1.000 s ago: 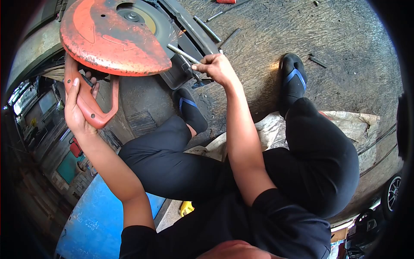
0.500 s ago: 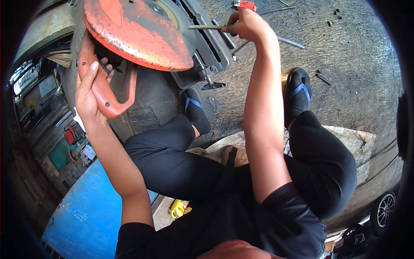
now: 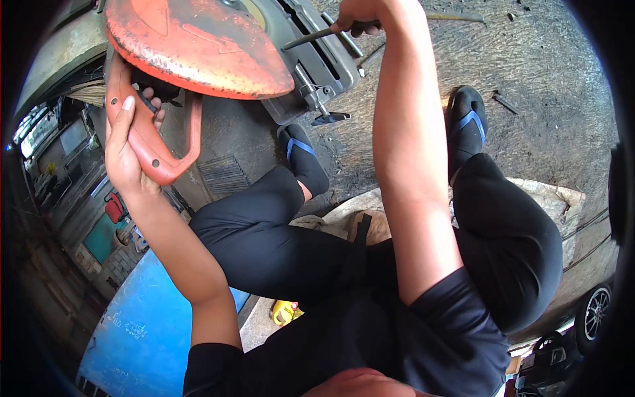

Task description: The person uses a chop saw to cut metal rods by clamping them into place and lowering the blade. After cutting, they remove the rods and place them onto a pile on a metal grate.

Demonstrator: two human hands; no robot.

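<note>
My left hand (image 3: pixel 127 159) is wrapped round the orange handle (image 3: pixel 151 149) of a cut-off saw, its thumb along the outside and its fingers inside the loop near the trigger. The saw's worn orange blade guard (image 3: pixel 205 56) hides most of the disc. At the top of the view, my right hand (image 3: pixel 360 14) is closed on a thin metal rod (image 3: pixel 307 40). The rod's left end overlaps the saw's grey base (image 3: pixel 331 73), close to the guard's right edge. A length of rod also shows beyond my right wrist. The vise crank (image 3: pixel 329 118) sticks out from the base toward me.
Small dark scraps and a short metal piece (image 3: pixel 506 102) lie on the stained floor (image 3: pixel 397 152). My sandalled feet (image 3: pixel 468 122) flank the work area. A blue panel (image 3: pixel 142 324) and a yellow packet (image 3: pixel 286 312) are at lower left, a car wheel (image 3: pixel 594 312) at lower right.
My right hand has moved up toward the top edge, and the rod has tilted, its left end now lower. My left hand keeps its hold on the handle. The view has shifted slightly.
</note>
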